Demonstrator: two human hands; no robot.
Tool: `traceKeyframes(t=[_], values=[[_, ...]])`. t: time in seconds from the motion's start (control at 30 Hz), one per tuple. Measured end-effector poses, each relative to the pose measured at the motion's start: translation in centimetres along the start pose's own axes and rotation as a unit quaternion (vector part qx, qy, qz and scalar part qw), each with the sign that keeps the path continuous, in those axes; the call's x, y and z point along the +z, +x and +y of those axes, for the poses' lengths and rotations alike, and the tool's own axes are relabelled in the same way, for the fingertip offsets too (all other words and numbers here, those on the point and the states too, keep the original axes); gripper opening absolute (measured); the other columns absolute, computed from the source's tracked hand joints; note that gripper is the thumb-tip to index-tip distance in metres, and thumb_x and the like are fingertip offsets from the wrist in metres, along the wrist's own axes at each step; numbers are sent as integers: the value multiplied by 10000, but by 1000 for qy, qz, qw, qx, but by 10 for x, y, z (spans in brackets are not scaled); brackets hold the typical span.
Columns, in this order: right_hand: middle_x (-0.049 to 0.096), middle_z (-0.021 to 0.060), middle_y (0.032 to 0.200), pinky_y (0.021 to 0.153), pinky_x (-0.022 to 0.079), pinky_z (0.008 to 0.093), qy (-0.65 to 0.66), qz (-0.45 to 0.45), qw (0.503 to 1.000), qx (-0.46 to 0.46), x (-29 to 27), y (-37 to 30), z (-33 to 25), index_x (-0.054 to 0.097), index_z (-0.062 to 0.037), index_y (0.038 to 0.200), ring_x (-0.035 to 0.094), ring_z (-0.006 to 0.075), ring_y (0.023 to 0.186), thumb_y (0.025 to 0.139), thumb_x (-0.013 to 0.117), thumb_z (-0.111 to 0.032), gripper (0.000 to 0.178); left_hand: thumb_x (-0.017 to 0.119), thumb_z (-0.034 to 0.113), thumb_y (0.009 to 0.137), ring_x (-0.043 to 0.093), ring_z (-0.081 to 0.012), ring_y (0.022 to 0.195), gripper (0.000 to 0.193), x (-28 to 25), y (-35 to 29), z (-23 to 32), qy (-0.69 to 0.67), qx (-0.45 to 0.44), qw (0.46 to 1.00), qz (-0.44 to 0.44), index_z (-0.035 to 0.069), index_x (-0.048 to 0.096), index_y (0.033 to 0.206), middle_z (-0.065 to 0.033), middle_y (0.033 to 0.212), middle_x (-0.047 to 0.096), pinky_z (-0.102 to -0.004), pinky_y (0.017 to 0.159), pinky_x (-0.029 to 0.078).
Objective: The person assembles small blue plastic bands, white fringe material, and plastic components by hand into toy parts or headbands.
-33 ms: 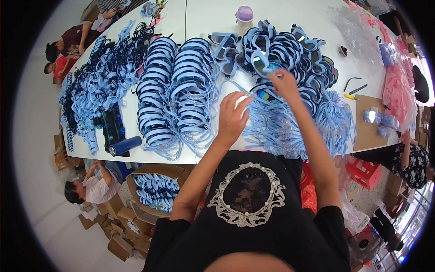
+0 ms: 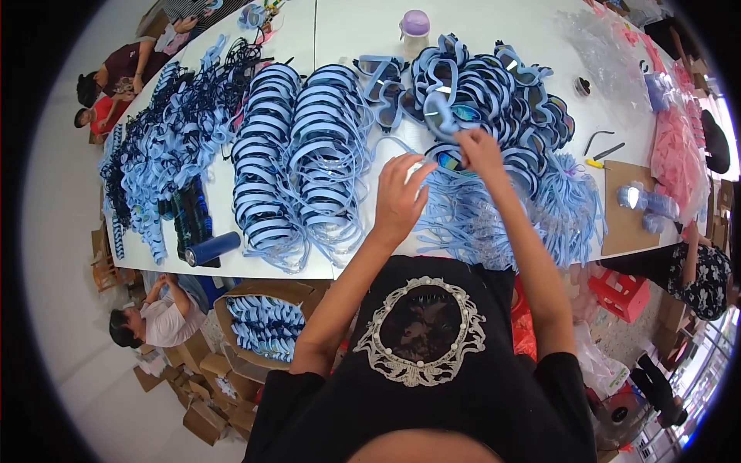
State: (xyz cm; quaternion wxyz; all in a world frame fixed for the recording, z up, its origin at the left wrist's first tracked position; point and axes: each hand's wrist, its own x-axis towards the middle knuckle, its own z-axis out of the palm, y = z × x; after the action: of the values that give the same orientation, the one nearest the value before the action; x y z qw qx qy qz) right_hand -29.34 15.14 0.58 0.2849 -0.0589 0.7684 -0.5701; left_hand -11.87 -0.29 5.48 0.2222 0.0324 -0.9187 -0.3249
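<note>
Over bare tabletop [image 2: 363,29], left grip [image 2: 397,197] gapes; above pile [image 2: 505,92] edge, right grip [image 2: 480,150] clamps goggles [image 2: 436,119].

Pale-blue goggles [image 2: 439,117], navy-blue flask [image 2: 214,249], bright red stool [image 2: 622,295]

Table [image 2: 347,31] runs across in front of the person. Far left on it: tangled heap [image 2: 174,139]. Flask [image 2: 214,249] at the near edge, between that heap and the rows. Next rightward, two goggle rows, side by side, running front to back: left row [image 2: 265,162], right row [image 2: 324,127]. Right of these, goggle pile [image 2: 509,92]; strap bundle [image 2: 478,224] on its near side, toward the person. Cup [image 2: 415,31] behind, near the pile's back left. Farther right: cardboard sheet [image 2: 621,224], rolls [image 2: 660,204] at its right side; plastic bag [image 2: 606,58] well behind it. Off the table's near edge, left of the person: open box [image 2: 297,289], goods [image 2: 266,328] packed inside; cartons [image 2: 204,417] beyond. On the right: stool [image 2: 621,293].
</note>
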Motion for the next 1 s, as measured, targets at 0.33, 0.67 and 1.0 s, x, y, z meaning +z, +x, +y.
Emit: traceKeyframes(t=[0.33,0.67,1.0], values=[[541,-31,646,460,313,248,335,-126,919,166,64,-126,53,679,-72,1096,469,60,543,1032,587,-333,284,785,66,751,613,-233,1106,524,2,-58,-24,43,52,994,-91,131,638,1249,-34,1081,646,-528,1166,334],[679,66,773,751,506,401,-405,69,850,-330,40,-49,103,711,-108,1004,611,259,803,810,779,-164,213,748,110,865,611,-258,989,246,-38,-82,-32,-10,-153,988,-20,125,731,1110,-52,978,664,-528,1161,304],[749,84,901,692,531,344,-131,-138,977,-100,38,-67,34,737,-40,945,703,270,759,914,713,-182,147,716,173,885,578,-306,955,284,-39,-73,-37,-124,-218,958,-136,14,713,1120,-132,1000,661,-390,928,444]])
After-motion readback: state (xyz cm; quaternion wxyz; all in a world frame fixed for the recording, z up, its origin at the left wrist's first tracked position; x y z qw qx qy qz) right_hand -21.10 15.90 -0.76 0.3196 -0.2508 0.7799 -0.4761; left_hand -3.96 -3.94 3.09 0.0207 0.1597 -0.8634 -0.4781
